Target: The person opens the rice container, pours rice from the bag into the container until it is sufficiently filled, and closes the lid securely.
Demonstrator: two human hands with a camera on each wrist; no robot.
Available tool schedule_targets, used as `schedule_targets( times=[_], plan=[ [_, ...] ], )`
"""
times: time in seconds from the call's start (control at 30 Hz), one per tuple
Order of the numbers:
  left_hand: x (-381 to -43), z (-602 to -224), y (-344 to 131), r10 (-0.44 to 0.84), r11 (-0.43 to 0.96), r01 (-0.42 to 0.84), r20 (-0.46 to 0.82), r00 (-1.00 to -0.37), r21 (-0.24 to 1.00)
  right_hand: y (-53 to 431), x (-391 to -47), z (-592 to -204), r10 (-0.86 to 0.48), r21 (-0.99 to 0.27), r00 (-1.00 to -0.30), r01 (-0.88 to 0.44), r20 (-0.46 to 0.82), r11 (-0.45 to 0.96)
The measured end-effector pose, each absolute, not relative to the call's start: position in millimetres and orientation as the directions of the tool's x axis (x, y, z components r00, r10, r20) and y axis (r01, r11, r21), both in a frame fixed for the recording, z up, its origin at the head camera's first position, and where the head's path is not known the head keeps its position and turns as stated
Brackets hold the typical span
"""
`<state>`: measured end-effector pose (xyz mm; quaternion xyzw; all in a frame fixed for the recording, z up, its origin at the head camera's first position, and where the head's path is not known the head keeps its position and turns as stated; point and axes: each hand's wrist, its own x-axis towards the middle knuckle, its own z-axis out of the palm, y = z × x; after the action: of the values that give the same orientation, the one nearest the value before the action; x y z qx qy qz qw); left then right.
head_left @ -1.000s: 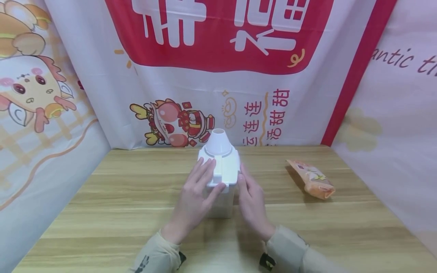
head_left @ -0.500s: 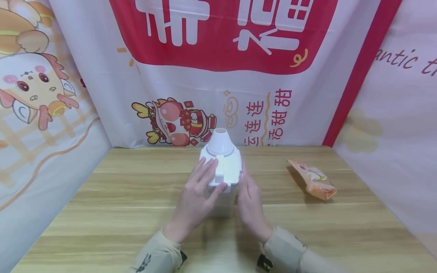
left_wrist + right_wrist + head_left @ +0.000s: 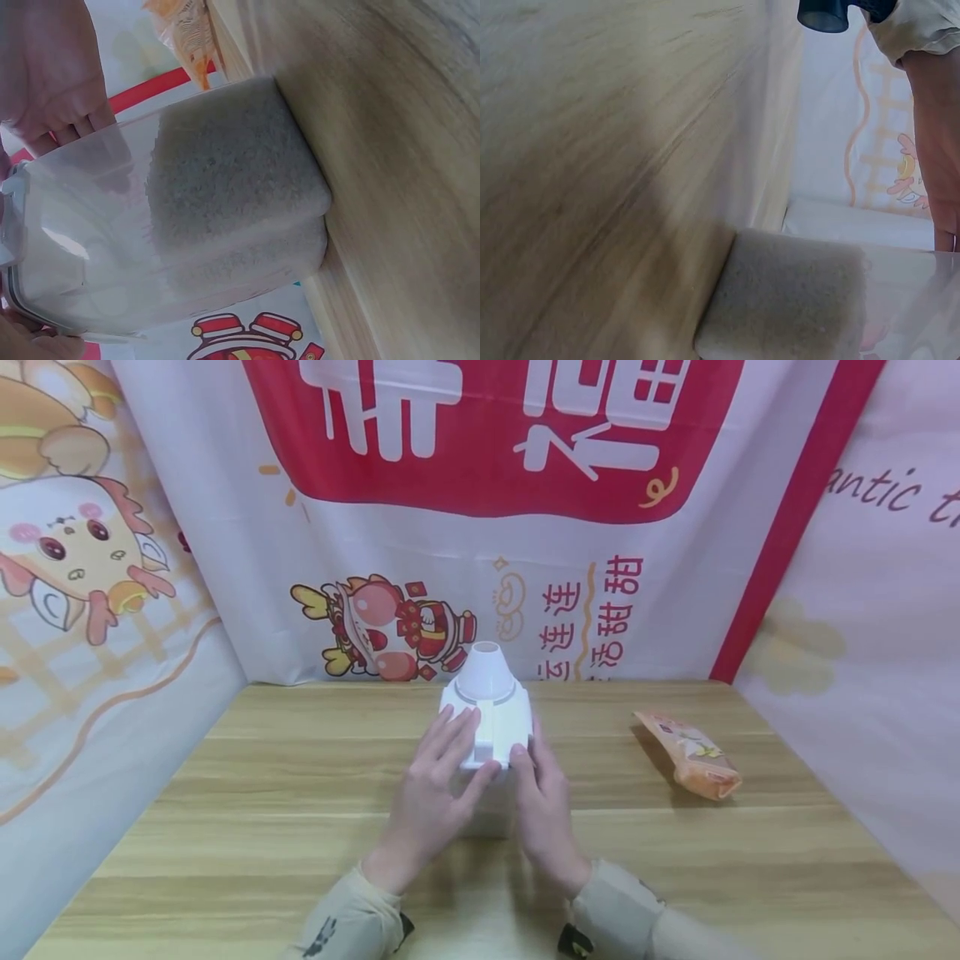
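Observation:
A clear rice storage container (image 3: 491, 818) stands upright on the table, topped by a white lid (image 3: 510, 722) with a white cone-shaped piece (image 3: 484, 677) on it. The left wrist view shows pale grains filling the lower part of the container (image 3: 217, 165). My left hand (image 3: 427, 793) grips the lid from the left, fingers over its top and thumb at the front edge. On the opposite side, my right hand (image 3: 547, 802) holds the lid's right edge, its thumb at the front right corner and its fingers along the side wall, partly hidden in the head view.
An orange snack packet (image 3: 693, 758) lies on the wooden table (image 3: 255, 827) to the right. Printed cloth walls (image 3: 225, 568) enclose the table at the back and both sides.
My right thumb has shifted from the lid's right side onto its front right corner. The left hand keeps its hold. The view has drifted slightly.

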<state>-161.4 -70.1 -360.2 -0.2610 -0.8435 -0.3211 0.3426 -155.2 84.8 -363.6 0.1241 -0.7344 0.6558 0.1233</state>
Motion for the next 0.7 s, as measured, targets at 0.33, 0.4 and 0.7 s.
schedule_targets(
  times=[0.33, 0.4, 0.7],
  plan=[
    [-161.5, -362.0, -68.8, 0.209, 0.653, 0.661, 0.752, -0.626, 0.369, 83.8, -157.5, -367.9, 0.05, -0.927, -0.931, -0.354, 0.362, 0.119],
    [-161.1, -362.1, -69.1, 0.207, 0.653, 0.66, 0.751, -0.627, 0.371, 83.8, -158.0, -368.0, 0.052, -0.923, -0.926, -0.364, 0.373, 0.125],
    [-163.1, -363.8, -67.4, 0.206, 0.647, 0.679, 0.778, -0.594, 0.347, 81.4, -159.5, -369.0, 0.054, -0.897, -0.902, -0.417, 0.428, 0.149]
  ],
)
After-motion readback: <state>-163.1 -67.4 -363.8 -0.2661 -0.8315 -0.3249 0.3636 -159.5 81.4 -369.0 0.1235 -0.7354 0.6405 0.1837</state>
